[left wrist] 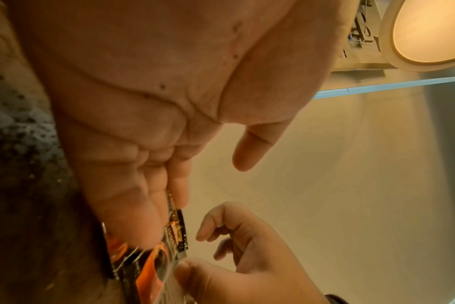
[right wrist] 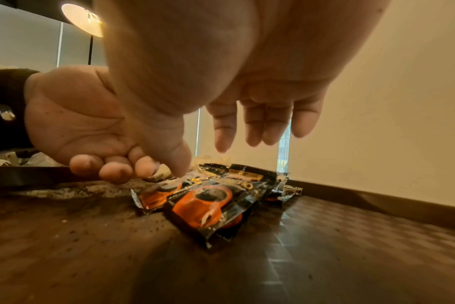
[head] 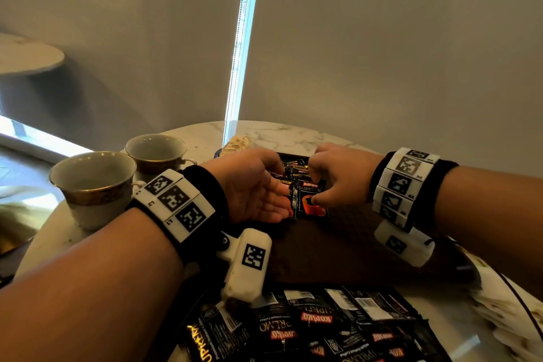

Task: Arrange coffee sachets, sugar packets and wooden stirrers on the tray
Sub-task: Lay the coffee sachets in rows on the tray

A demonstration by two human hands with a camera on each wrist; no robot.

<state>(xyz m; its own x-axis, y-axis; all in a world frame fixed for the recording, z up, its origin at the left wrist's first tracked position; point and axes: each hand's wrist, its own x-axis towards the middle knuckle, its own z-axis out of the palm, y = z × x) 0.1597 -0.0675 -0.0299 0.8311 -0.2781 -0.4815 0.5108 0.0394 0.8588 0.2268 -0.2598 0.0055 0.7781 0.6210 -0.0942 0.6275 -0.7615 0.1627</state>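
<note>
A small pile of black coffee sachets (head: 310, 200) with an orange cup print lies at the far end of the dark brown tray (head: 338, 253). My left hand (head: 264, 194) stands on edge with its palm to the right, and its straight fingers press against the pile's left side (left wrist: 153, 263). My right hand (head: 318, 188) hovers over the pile from the right. Its thumb tip (right wrist: 177, 164) touches the top of the sachets (right wrist: 208, 205), while its other fingers (right wrist: 257, 127) hang loosely above them without touching. The left fingertips (right wrist: 114, 170) rest at the tray floor (right wrist: 351, 236).
Two empty gold-rimmed cups (head: 94, 185) (head: 155, 153) stand left of the tray on the marble table (head: 293, 132). A joined strip of black coffee sachets (head: 308, 326) lies at the front. Pale packets (head: 505, 317) sit at the right edge, more pale items (head: 235, 142) behind the tray.
</note>
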